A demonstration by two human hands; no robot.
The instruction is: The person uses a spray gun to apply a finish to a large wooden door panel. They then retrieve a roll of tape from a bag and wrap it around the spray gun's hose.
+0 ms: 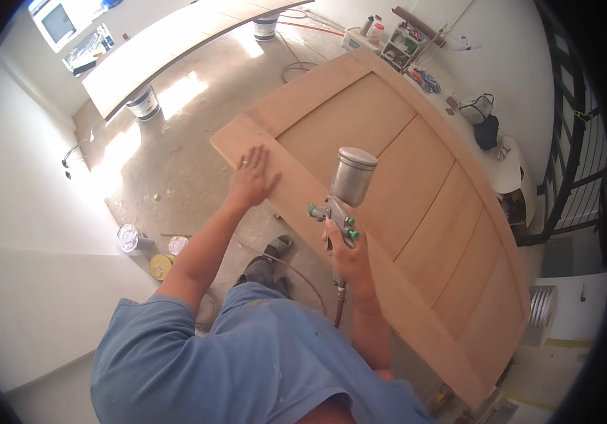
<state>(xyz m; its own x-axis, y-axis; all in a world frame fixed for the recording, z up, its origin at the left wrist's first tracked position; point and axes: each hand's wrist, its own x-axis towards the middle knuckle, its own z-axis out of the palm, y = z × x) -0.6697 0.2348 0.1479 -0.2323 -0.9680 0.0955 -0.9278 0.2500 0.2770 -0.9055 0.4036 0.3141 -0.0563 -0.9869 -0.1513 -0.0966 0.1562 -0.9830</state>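
Observation:
My right hand (pixel 351 256) is wrapped round the handle of a metal spray gun (pixel 333 212), which has green knobs and a silver paint cup (pixel 354 175) on top. From the gun's lower end a reddish hose (pixel 339 307) hangs down. My left hand (pixel 254 175) lies flat on the near frame of a large wooden door (pixel 388 212), its fingers stretched toward the far left corner. The door is bare light wood with grooved panels, and it lies flat across the middle and right of the view. The gun is held above the door's near edge.
Another long panel (pixel 176 46) rests on buckets (pixel 144 103) at the back left. The hose (pixel 296 272) runs over the floor by my feet. Paint cans (pixel 162 266) stand at the left wall. A black metal railing (pixel 568 141) and a bag (pixel 486 131) are beyond the door.

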